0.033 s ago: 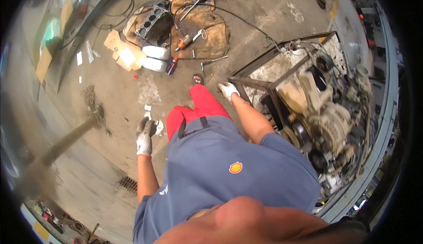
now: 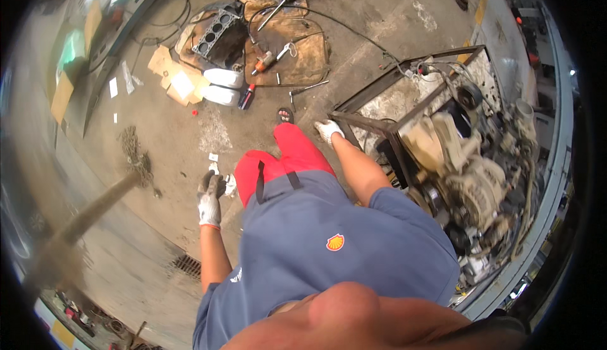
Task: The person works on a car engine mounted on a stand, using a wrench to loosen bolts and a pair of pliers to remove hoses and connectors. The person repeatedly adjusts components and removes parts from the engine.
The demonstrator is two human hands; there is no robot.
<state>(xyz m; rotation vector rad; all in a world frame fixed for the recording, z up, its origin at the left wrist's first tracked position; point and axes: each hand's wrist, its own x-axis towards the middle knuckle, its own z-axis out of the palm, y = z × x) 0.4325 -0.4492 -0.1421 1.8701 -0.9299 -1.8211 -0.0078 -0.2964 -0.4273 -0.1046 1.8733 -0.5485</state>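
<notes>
My left hand, in a white knit glove with dark grey fingers, hangs low beside my left leg. Its thumb stands apart from the fingers and I see nothing held. Crumpled white scraps lie on the floor just past it, seen close to the fingertips. My right hand, in a white glove, hangs past my right knee with its fingers loosely extended. It is nearest to the corner of a rusty metal frame; whether it touches the frame I cannot tell.
Ahead lie an engine block, an orange power tool, white bottles, a dark red-capped bottle, a ratchet wrench and flattened cardboard. Greasy engine parts crowd my right. A blurred post stands left.
The view has shifted very slightly. My left hand appears a little farther right and lower; my right hand stays by the frame corner.
</notes>
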